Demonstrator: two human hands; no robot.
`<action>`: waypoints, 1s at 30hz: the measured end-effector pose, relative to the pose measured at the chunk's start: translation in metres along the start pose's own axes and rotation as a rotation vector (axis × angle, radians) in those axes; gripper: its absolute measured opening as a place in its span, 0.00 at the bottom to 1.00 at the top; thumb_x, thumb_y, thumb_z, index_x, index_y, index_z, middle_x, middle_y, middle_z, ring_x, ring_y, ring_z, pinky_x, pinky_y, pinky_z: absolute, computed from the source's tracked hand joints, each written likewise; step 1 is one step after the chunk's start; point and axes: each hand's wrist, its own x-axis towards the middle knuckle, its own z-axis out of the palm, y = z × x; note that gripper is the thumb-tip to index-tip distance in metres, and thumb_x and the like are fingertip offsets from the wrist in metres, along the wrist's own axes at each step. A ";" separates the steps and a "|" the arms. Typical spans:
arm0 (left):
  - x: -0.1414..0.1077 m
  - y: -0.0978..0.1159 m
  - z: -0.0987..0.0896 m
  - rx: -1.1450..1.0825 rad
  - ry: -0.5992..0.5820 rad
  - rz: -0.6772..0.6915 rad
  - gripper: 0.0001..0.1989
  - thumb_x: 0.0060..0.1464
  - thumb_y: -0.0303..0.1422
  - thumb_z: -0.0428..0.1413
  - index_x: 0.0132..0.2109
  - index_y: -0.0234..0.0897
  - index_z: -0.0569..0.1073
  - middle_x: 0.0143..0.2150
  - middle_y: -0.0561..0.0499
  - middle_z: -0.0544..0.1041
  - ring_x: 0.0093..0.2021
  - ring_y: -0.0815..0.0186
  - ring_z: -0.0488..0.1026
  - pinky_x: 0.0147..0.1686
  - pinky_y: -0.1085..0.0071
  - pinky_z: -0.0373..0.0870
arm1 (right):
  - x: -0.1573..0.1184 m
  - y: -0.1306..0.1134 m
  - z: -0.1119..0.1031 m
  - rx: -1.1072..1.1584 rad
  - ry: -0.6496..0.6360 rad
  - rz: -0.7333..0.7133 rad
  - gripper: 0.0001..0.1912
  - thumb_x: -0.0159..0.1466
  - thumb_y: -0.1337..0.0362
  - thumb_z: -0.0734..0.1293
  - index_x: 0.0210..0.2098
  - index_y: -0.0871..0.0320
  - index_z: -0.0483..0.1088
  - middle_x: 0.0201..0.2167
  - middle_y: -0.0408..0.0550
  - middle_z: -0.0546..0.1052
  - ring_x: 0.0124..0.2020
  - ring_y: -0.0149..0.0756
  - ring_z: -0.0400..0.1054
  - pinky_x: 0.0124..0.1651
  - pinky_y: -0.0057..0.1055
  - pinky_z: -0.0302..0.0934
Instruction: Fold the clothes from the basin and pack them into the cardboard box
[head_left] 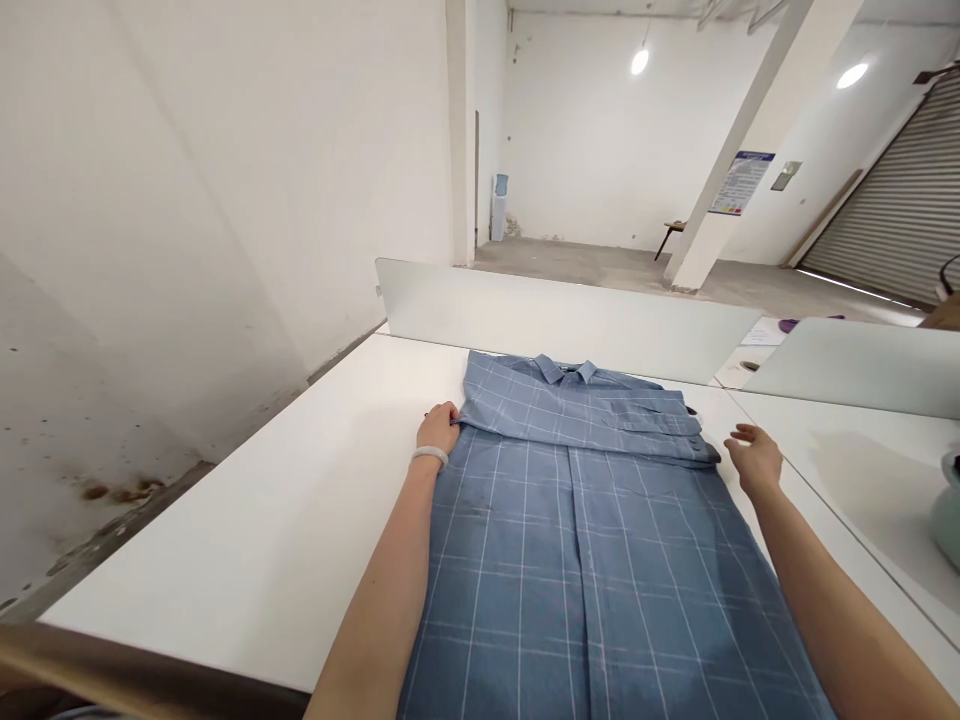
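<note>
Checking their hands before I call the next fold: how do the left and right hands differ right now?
The left hand rests on the folded edge of the blue checked shirt, while the right hand is beside the shirt, apparently not touching it. The left hand's fingers are curled; the right hand's are spread. The left wrist wears a pale bangle; the right wrist shows none. Both hands are bare.

White table (225, 500), frosted divider panel (562, 320), water dispenser (499, 205), poster (741, 183) on a pillar (772, 100), roller shutter (907, 190)

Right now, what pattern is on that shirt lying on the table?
It's a blue shirt with a thin white windowpane check, shown clearly in the head view.
</note>
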 end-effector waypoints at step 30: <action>-0.004 0.008 0.003 0.108 0.039 -0.027 0.09 0.49 0.22 0.50 0.33 0.41 0.69 0.38 0.52 0.72 0.38 0.63 0.70 0.37 0.69 0.63 | -0.096 -0.315 0.314 -0.143 -0.595 -0.566 0.15 0.65 0.68 0.55 0.41 0.59 0.73 0.44 0.54 0.75 0.50 0.42 0.63 0.56 0.48 0.45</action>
